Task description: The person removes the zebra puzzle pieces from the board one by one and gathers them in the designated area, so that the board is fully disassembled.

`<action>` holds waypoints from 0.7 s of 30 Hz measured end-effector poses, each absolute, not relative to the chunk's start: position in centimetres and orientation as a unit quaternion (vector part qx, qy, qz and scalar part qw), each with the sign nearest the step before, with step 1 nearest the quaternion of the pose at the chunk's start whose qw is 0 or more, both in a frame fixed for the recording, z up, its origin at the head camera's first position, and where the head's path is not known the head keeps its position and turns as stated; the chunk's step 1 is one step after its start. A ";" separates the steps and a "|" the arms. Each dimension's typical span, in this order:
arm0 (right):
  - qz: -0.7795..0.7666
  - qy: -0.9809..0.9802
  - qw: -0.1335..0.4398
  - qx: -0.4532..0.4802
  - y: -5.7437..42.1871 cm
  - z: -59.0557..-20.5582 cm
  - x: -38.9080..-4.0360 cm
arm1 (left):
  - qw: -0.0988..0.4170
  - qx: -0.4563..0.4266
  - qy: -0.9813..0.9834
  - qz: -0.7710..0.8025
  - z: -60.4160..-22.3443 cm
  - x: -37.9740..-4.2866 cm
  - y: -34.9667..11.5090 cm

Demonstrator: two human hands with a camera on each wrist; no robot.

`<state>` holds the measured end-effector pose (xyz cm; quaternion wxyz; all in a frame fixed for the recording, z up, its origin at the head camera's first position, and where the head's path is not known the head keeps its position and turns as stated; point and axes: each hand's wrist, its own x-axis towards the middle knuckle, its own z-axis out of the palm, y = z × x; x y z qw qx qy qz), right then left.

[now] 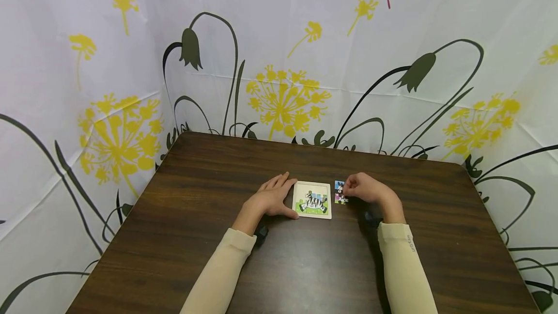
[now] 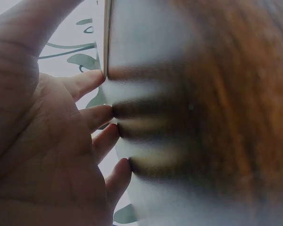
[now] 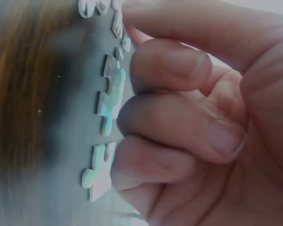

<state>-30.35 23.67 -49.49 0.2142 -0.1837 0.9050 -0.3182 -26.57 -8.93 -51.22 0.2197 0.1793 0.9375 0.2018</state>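
Observation:
A square tray puzzle [image 1: 312, 183] with a pale frame shows a zebra picture. My left hand [image 1: 273, 198] spreads at its left side, index finger near the top corner, thumb at the lower corner. In the left wrist view the left hand's fingertips [image 2: 112, 110] rest on the tabletop. Right of the tray lie small joined puzzle pieces [image 1: 339, 199] in blue, pink, black and white. Over their right edge, my right hand [image 1: 368, 189] pinches a puzzle piece between thumb and index, its other fingers curled. The right wrist view shows jigsaw pieces [image 3: 101, 174] beside those fingers; the hand partly hides them.
The dark wood table [image 1: 196, 197] stretches around the hands on all sides. Behind it hangs a white curtain [image 1: 279, 38] printed with yellow and dark green flowers. Dark wrist devices [image 1: 261, 233] sit under both wrists, below light sleeves [image 1: 222, 270].

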 end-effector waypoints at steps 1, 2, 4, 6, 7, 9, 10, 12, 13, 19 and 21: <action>-0.318 0.907 0.206 -0.186 23.7 -49.5 -30.4 | 0.221 0.179 0.937 0.202 -51.2 -26.6 -8.9; -0.320 0.908 0.198 -0.186 23.7 -49.4 -30.4 | 0.222 0.180 0.937 0.202 -51.2 -26.6 -8.9; -0.323 0.909 0.184 -0.189 23.5 -49.3 -30.3 | 0.221 0.180 0.937 0.203 -51.3 -26.6 -8.9; -0.326 0.909 0.177 -0.191 23.1 -49.3 -30.3 | 0.224 0.180 0.937 0.201 -51.4 -26.7 -9.0; -0.330 0.907 0.176 -0.193 22.8 -49.2 -30.3 | 0.224 0.179 0.936 0.202 -51.5 -26.7 -9.0; -0.337 0.903 0.177 -0.199 22.1 -49.0 -30.1 | 0.224 0.179 0.936 0.205 -51.7 -26.7 -9.0; -0.339 0.901 0.178 -0.202 21.8 -48.9 -30.0 | 0.224 0.179 0.936 0.205 -51.8 -26.7 -9.0; -0.339 0.900 0.184 -0.203 20.9 -48.8 -29.8 | 0.222 0.179 0.936 0.207 -51.9 -26.8 -9.0; -0.338 0.899 0.187 -0.206 20.4 -48.8 -29.7 | 0.220 0.179 0.936 0.209 -51.9 -26.8 -9.0; -0.305 0.901 0.215 -0.220 17.5 -49.1 -29.2 | 0.217 0.180 0.937 0.206 -51.8 -26.8 -9.0; -0.298 0.901 0.222 -0.225 16.9 -49.2 -29.1 | 0.219 0.180 0.937 0.204 -51.8 -26.8 -9.0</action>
